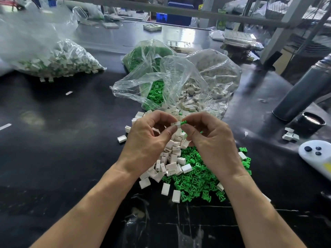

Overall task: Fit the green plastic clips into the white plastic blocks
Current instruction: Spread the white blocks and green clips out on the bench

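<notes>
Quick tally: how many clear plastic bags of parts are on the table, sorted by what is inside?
Clear plastic bag of green clips: 1
Clear plastic bag of white blocks: 1
Clear plastic bag of white blocks with green showing: 1
Total: 3

Dark worktable [53, 149] underfoot, scuffed and scratched near the front edge. Over on the right, tall grey flask [302, 90] standing upright, black lid [312, 122] just beside its base. White remote with dark buttons [315, 158] at the far right edge. Blue crate [172, 17] way back behind the metal frame [279, 33].
</notes>
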Action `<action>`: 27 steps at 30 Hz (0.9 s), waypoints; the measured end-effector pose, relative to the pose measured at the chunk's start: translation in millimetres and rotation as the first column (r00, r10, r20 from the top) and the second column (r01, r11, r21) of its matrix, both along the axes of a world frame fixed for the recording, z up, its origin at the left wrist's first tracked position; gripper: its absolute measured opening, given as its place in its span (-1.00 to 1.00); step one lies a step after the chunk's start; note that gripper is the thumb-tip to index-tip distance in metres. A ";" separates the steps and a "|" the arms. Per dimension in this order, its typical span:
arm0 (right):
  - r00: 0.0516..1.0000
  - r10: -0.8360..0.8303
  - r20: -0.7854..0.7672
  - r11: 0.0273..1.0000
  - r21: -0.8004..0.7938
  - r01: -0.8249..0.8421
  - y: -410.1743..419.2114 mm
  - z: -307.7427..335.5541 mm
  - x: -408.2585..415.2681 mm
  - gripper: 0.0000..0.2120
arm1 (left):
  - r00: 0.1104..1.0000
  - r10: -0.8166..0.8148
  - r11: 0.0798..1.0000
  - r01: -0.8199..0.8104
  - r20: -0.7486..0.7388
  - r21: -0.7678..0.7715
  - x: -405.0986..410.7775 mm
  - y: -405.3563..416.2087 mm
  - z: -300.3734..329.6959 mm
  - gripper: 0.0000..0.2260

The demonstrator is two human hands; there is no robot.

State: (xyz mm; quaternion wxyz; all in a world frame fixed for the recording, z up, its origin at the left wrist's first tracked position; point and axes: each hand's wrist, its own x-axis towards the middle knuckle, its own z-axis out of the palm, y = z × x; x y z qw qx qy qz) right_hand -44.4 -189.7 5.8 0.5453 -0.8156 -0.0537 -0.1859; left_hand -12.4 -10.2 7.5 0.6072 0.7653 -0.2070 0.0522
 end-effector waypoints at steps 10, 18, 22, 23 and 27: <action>0.999 0.034 -0.023 0.991 0.130 -0.031 9.8 0.6 -2.9 -0.82 | 1.000 -0.008 0.998 0.007 -0.013 -0.061 1.8 -1.5 -1.4 -0.86; 0.997 0.065 -0.032 0.963 0.264 -0.054 13.8 -0.7 -4.2 -0.88 | 0.996 -0.025 0.975 0.005 -0.087 -0.224 2.3 -0.5 -1.0 -0.78; 0.996 0.074 -0.039 0.955 0.289 -0.060 15.5 -1.3 -4.4 -0.88 | 0.993 -0.037 0.969 0.008 -0.110 -0.248 2.5 0.4 -2.7 -0.76; 0.996 0.074 -0.040 0.954 0.294 -0.059 15.8 -1.4 -4.7 -0.88 | 0.993 -0.041 0.968 0.011 -0.114 -0.251 2.5 0.5 -3.2 -0.76; 0.997 0.068 -0.047 0.952 0.301 -0.051 16.9 -1.3 -5.3 -0.87 | 0.991 -0.050 0.969 0.018 -0.122 -0.248 4.2 0.9 -3.3 -0.78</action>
